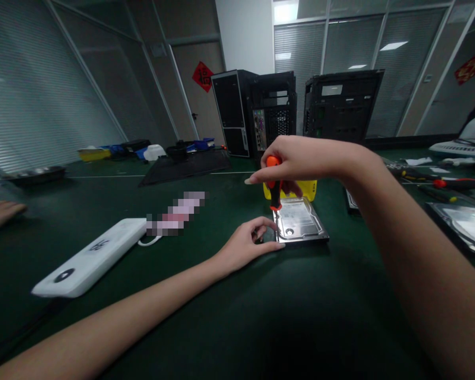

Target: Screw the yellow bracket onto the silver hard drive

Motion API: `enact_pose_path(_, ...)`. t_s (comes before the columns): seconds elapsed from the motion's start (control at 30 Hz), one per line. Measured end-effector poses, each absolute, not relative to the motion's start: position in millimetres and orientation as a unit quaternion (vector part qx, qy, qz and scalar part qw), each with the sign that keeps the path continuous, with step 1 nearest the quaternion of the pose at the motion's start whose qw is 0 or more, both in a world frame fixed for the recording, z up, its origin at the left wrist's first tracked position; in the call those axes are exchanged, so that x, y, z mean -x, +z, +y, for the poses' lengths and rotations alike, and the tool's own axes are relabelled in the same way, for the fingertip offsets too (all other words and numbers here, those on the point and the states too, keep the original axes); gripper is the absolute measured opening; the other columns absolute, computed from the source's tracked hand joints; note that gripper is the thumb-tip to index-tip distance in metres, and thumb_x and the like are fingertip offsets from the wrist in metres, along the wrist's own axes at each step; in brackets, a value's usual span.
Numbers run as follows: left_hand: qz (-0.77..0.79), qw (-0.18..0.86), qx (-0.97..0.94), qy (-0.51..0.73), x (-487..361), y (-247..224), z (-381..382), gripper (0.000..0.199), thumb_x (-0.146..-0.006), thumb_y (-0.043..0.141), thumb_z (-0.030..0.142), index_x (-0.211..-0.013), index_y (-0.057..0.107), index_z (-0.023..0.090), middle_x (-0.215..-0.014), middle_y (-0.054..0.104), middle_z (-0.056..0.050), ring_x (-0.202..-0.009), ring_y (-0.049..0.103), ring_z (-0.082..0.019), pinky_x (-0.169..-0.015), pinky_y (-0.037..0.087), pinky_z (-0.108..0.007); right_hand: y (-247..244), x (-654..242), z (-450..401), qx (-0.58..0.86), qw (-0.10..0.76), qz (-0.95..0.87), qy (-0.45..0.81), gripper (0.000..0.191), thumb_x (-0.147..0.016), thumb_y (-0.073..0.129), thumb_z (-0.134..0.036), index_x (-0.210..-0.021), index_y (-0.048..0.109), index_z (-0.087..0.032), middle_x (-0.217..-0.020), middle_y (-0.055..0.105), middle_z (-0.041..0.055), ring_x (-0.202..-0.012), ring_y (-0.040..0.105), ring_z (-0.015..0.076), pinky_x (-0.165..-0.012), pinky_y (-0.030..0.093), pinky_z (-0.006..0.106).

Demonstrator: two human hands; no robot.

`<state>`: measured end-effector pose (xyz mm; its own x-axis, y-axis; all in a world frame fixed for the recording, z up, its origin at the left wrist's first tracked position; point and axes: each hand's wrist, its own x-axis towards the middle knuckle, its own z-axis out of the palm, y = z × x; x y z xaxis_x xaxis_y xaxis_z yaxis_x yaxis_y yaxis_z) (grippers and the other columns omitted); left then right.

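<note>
A silver hard drive (298, 219) lies flat on the dark green table. My right hand (291, 161) is closed around the orange and black handle of a screwdriver (275, 182). The screwdriver stands nearly upright, its shaft over the drive's left edge; I cannot make out exactly where the tip rests. My left hand (251, 240) grips the drive's near left corner, thumb along the front edge and fingers at the left side. Behind the drive, partly covered by my right hand, sits a yellow container (309, 190).
Left of me lie a white power bank (95, 258) with a cable and a pixelated patch. Another person's hand (2, 214) rests at the left edge. Computer cases (229, 113) stand at the back. To the right are another opened hard drive (465, 224) and a red-black screwdriver (457, 183).
</note>
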<state>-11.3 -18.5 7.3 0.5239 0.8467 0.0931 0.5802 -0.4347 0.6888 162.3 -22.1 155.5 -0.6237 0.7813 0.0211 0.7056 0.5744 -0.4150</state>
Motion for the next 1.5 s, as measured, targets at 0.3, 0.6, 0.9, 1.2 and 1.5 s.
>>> enact_pose_path(0.3, 0.434, 0.307, -0.818, 0.221, 12.1, 6.1, -18.1, 0.046, -0.067, 0.058, 0.051, -0.099, 0.055, 0.019, -0.064, 0.034, 0.005, -0.057, 0.033, -0.01, -0.051, 0.024, -0.02, 153.9, -165.0, -20.3, 0.437, 0.1, -0.873, 0.192, 0.046, -0.07, 0.052, -0.054, -0.077, 0.06, -0.009, -0.063, 0.061, 0.0073, -0.052, 0.056, 0.0115, -0.048, 0.043, 0.022)
enact_pose_path(0.6, 0.44, 0.301, -0.817, 0.222, 11.2, 6.6, -17.5, 0.048, -0.064, 0.06, 0.05, -0.098, 0.055, 0.017, -0.062, 0.033, 0.005, -0.056, 0.032, -0.01, -0.051, 0.024, -0.02, 154.8, -168.2, -21.2, 0.393, 0.109, -0.888, 0.212, 0.026, -0.083, 0.039, -0.036, -0.087, 0.055, -0.016, -0.08, 0.061, 0.0038, -0.059, 0.056, 0.0099, -0.052, 0.041, 0.021)
enact_pose_path(0.9, 0.427, 0.297, -0.825, 0.221, 12.4, 7.0, -17.0, 0.049, -0.063, 0.062, 0.05, -0.098, 0.055, 0.017, -0.063, 0.034, 0.006, -0.057, 0.034, -0.01, -0.051, 0.025, -0.02, 161.7, -164.5, -27.1, 0.396, 0.097, -0.896, 0.175, 0.03, -0.077, 0.049, -0.042, -0.082, 0.061, -0.015, -0.079, 0.061, 0.0048, -0.068, 0.056, 0.0116, -0.057, 0.042, 0.02)
enact_pose_path(1.2, 0.421, 0.296, -0.828, 0.221, 13.8, 5.9, -16.0, 0.046, -0.064, 0.061, 0.05, -0.098, 0.055, 0.018, -0.064, 0.034, 0.006, -0.057, 0.034, -0.01, -0.052, 0.026, -0.02, 160.2, -168.7, -23.5, 0.425, 0.095, -0.868, 0.238, 0.03, -0.075, 0.052, -0.04, -0.082, 0.061, -0.013, -0.072, 0.063, 0.0059, -0.064, 0.059, 0.0132, -0.058, 0.048, 0.023)
enact_pose_path(1.5, 0.419, 0.299, -0.829, 0.22, 13.8, 2.6, -14.2, 0.046, -0.065, 0.062, 0.049, -0.098, 0.054, 0.018, -0.062, 0.032, 0.006, -0.056, 0.032, -0.009, -0.051, 0.024, -0.019, 159.7, -164.8, -24.6, 0.443, 0.112, -0.858, 0.233, 0.033, -0.07, 0.057, -0.041, -0.078, 0.064, -0.01, -0.066, 0.062, 0.0045, -0.059, 0.06, 0.0125, -0.054, 0.048, 0.022)
